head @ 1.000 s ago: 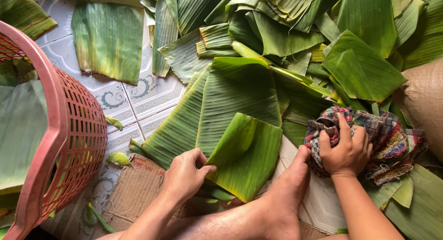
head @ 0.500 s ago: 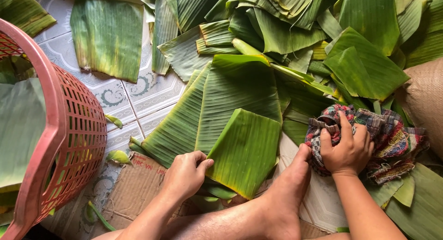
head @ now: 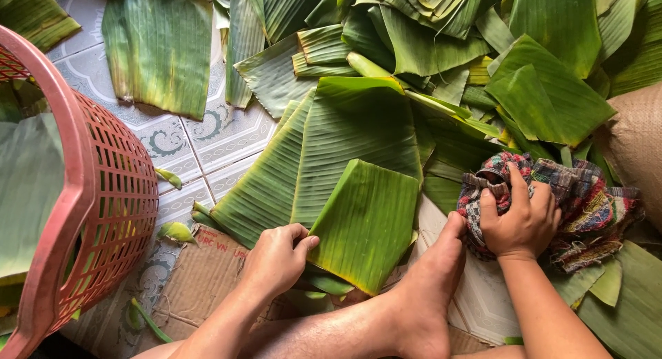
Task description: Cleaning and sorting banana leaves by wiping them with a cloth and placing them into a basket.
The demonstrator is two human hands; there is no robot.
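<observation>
Fingers of left hand pinching ribbed folded banana leaf, right hand clutching crumpled woven plaid cloth

Folded banana-leaf piece, bright green w/ fine ribbing & a yellowed lower edge, lies flat atop 2 longer leaves on the floor, its lower-left corner pinched by the left hand. Just right of it, a bunched multicolour plaid cloth, red, green & grey, sits crumpled on the leaf pile under the right hand.
</observation>
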